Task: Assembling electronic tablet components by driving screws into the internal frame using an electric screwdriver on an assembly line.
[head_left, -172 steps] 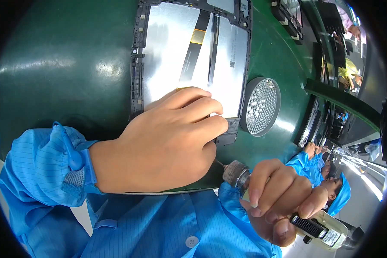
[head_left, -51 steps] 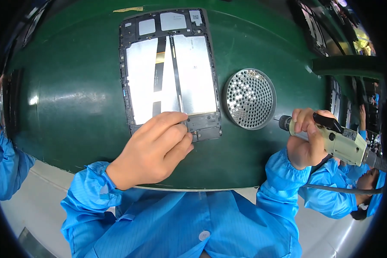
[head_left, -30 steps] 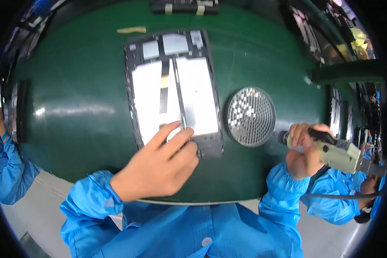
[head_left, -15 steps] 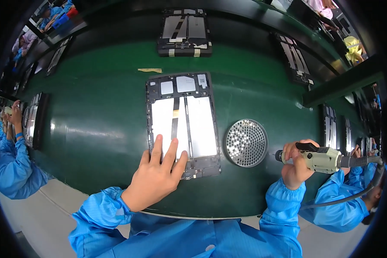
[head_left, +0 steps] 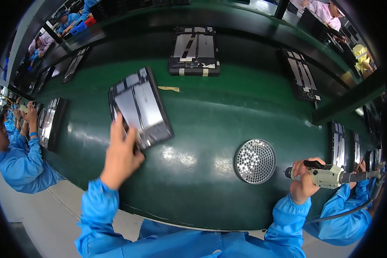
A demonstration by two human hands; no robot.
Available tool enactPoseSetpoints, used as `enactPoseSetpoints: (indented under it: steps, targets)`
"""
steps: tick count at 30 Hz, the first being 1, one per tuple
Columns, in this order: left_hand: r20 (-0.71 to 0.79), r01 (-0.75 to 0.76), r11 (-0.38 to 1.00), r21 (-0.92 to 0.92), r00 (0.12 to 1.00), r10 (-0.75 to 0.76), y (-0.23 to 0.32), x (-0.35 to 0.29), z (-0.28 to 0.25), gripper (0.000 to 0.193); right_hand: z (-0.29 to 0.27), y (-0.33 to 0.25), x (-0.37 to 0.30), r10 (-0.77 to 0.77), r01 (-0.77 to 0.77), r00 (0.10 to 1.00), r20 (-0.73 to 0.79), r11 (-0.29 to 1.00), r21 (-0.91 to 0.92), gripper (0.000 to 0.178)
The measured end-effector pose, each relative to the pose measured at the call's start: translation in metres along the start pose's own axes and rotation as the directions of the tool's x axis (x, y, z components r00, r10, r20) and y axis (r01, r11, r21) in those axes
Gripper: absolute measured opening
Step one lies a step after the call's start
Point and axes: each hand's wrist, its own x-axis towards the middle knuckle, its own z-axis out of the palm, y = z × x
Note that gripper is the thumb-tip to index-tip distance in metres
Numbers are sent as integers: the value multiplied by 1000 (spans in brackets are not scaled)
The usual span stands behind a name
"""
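My left hand (head_left: 120,155) lies with fingers spread on the near edge of an open tablet back panel (head_left: 139,107), a dark frame with silver metal plates, which sits turned at an angle on the green table (head_left: 202,112). My right hand (head_left: 303,180) is closed around a pale electric screwdriver (head_left: 327,175) held level, its bit pointing left toward a round perforated metal dish (head_left: 255,161) of small screws. Both forearms wear blue sleeves.
A second open tablet panel (head_left: 195,49) lies at the far middle, another (head_left: 300,73) at the far right, and more (head_left: 53,122) along the left edge. A strip of yellow tape (head_left: 169,89) lies on the table. Co-workers in blue (head_left: 17,159) sit left and right.
My left hand has slid the tablet panel away to the left and turned it at an angle. The right hand keeps the screwdriver beside the screw dish.
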Motion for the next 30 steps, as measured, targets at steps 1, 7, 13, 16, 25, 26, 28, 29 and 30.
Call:
enactPoseSetpoints:
  steps: [1, 7, 13, 16, 25, 26, 28, 29, 30]
  targets:
    - [-21, -33, 999, -11, 999, 33, -23, 21, 7, 62, -1, -1, 1, -1, 1, 1000, 12, 1000, 2, 32]
    - [-27, -132, 991, -3, 991, 132, -138, 160, 49, 59, 0, 6, 4, -18, 18, 1000, 13, 999, 29, 31]
    - [-12, -174, 971, -167, 985, 174, -63, 223, 71, 69, -3, 12, 7, -54, 55, 998, 7, 998, -20, 29]
    - [-245, -361, 930, 73, 897, 367, -21, 227, 70, 89, -3, 9, 7, -41, 40, 999, -26, 998, -43, 28]
    - [205, -357, 932, -66, 909, 363, -28, 251, 72, 73, -6, 12, 4, -30, 30, 1000, -7, 999, -16, 26]
    - [202, -356, 933, -58, 911, 360, -24, 251, 72, 73, -6, 12, 3, -35, 35, 999, -7, 999, -31, 26]
    - [234, -339, 936, 97, 922, 310, -11, 248, 74, 70, -8, 15, 3, -52, 52, 999, 11, 998, -25, 27]
    - [135, -348, 921, 173, 935, 328, -9, 245, 79, 60, -7, 14, 3, -50, 50, 999, 13, 999, -19, 26]
    - [130, -346, 921, 178, 936, 326, -7, 249, 79, 60, -6, 14, 4, -49, 49, 999, 14, 999, -13, 26]
